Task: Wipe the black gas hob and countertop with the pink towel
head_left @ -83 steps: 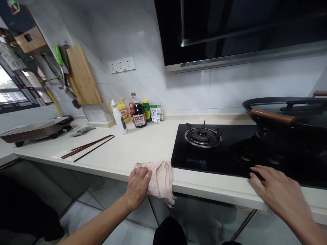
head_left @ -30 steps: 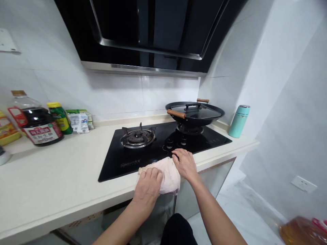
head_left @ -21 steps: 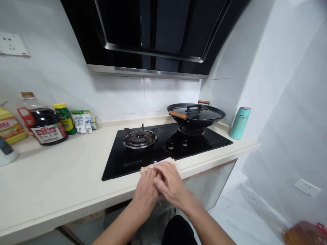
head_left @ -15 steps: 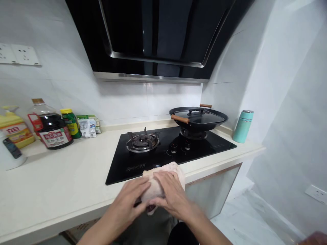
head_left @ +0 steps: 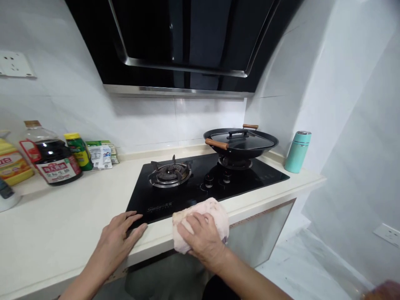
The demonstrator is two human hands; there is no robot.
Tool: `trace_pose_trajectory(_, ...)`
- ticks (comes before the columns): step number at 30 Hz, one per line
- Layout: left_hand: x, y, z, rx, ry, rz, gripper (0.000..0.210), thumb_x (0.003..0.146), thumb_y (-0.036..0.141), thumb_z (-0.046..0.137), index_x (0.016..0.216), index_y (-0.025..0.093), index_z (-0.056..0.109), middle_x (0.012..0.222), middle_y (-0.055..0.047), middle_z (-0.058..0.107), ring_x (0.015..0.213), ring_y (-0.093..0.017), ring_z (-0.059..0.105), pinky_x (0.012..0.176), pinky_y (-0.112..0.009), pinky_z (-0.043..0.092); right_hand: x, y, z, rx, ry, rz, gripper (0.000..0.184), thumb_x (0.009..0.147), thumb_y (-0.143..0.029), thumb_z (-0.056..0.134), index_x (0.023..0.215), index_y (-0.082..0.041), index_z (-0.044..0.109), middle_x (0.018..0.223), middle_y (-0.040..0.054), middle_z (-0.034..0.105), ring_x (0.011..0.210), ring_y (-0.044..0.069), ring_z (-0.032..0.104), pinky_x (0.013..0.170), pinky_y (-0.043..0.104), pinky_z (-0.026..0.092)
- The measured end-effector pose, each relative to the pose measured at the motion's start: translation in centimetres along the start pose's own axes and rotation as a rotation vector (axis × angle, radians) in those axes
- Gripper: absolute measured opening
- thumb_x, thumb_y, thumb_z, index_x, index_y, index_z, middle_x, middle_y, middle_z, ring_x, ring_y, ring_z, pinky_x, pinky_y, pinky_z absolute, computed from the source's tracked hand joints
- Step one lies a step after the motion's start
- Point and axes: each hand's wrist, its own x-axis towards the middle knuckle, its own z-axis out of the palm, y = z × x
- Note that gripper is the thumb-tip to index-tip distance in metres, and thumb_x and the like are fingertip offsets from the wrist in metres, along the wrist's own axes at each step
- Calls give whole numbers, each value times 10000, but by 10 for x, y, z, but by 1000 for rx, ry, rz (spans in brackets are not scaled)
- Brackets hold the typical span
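Observation:
A pale pink cloth point(head_left: 216, 212), folded into a pad, lies over the counter's front edge by the near rim of the black gas stove point(head_left: 175, 205). My right hand point(head_left: 203, 237) grips it from above with curled fingers. My left hand point(head_left: 120, 233) rests on the counter at the stove's near left corner. Its fingers are spread and hold nothing. The left burner point(head_left: 170, 174) stands bare with its pan support. Two knobs point(head_left: 208, 181) sit between the burners.
A black wok point(head_left: 215, 135) with a lid and wooden handles sits on the right burner. A teal flask point(head_left: 298, 154) stands at the counter's right end. Soy sauce point(head_left: 59, 166), a green bottle point(head_left: 79, 152) and packets point(head_left: 101, 156) line the left. A range hood point(head_left: 181, 89) hangs overhead.
My left hand has let go of the cloth and moved left onto the counter by the stove corner. My right hand still holds the cloth, which now looks flatter. The view has shifted slightly.

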Motion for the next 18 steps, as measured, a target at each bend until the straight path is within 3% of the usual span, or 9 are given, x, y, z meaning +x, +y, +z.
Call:
trace_pose_trajectory(4, -3, -3, -4, 6, -9, 9, 530, 915, 686, 513, 1083, 256, 773, 1216, -97, 750, 1153, -314, 693, 993, -452, 577, -30, 52, -18, -13, 11, 43, 891, 638, -316, 966, 1410, -248, 526, 1348, 155, 601, 1229, 354, 529, 1005, 516, 364)
trace_pose_trajectory(9, -2, -7, 0, 17, 16, 28, 514, 896, 682, 528, 1083, 263, 760, 1212, -94, 752, 1147, -335, 696, 1028, -505, 569, -80, 134, -46, -71, -82, 116, 976, 556, -293, 1013, 1409, -227, 544, 1411, 184, 557, 1279, 378, 489, 1045, 506, 340)
trace_pose_trajectory(14, -1, -13, 5, 23, 40, 39, 464, 878, 669, 539, 1031, 284, 748, 1174, -81, 763, 1096, -336, 715, 1035, -522, 571, -131, 216, -68, -153, -162, 200, 825, 731, -506, 897, 1428, -212, 569, 1428, 194, 548, 1326, 385, 457, 1094, 517, 307)
trace_pose_trajectory(18, -1, -14, 6, 0, 46, 58, 422, 883, 621, 565, 1058, 275, 732, 1182, -89, 757, 1095, -334, 712, 1072, -533, 550, -163, 267, -86, -178, -180, 357, 789, 821, -716, 725, 1437, -242, 588, 1423, 169, 565, 1341, 389, 459, 1174, 576, 191)
